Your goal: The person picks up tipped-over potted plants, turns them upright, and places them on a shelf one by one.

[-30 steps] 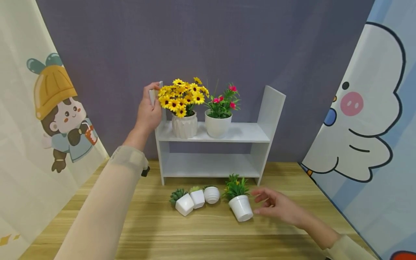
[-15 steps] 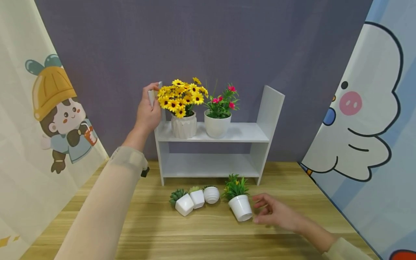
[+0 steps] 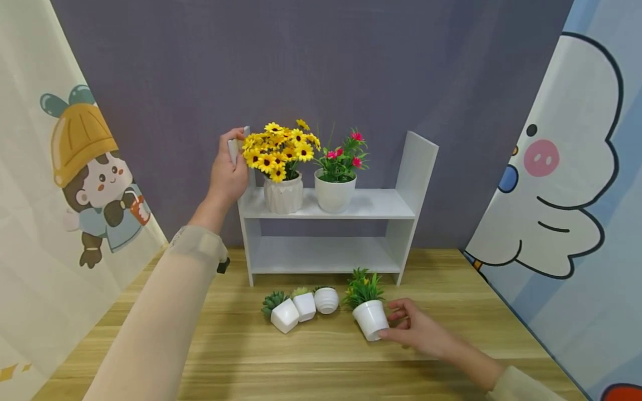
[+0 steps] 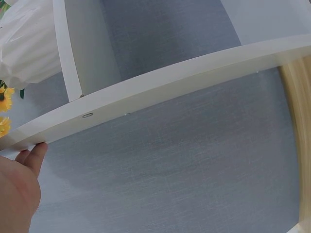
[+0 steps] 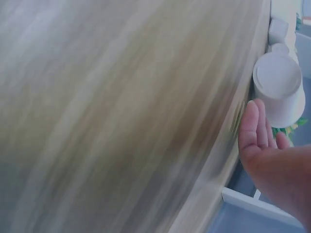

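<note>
Since a second ago our right hand [image 3: 418, 334] has closed the gap to the tipped pot [image 3: 371, 319]: it hovered well to the right, and now its fingertips touch the pot's side, thumb at the base, fingers starting to wrap but not yet a firm grip. The wrist view shows the same, fingers nearly straight just beside the pot [image 5: 279, 90], though that frame is blurred.

The pot lies on its side on the table [image 3: 321, 362], base toward us, green leaves [image 3: 363, 287] pointing at the shelf [image 3: 326, 223]. We judge it light, smooth plastic, rigid but likely slippery on its tapered wall; it may roll under a sideways push. The best hold seems to be across the wall near the rim, thumb opposite fingers, clear of the soft leaves.

Left of it lie three small pots [image 3: 301, 306], also tipped. Farther back, our left hand [image 3: 228, 172] grips the shelf's left upright, thumb and fingers round its top edge, unchanged. On the upper board stand the yellow flowers [image 3: 281, 150] and the pink flowers [image 3: 343, 159].
</note>
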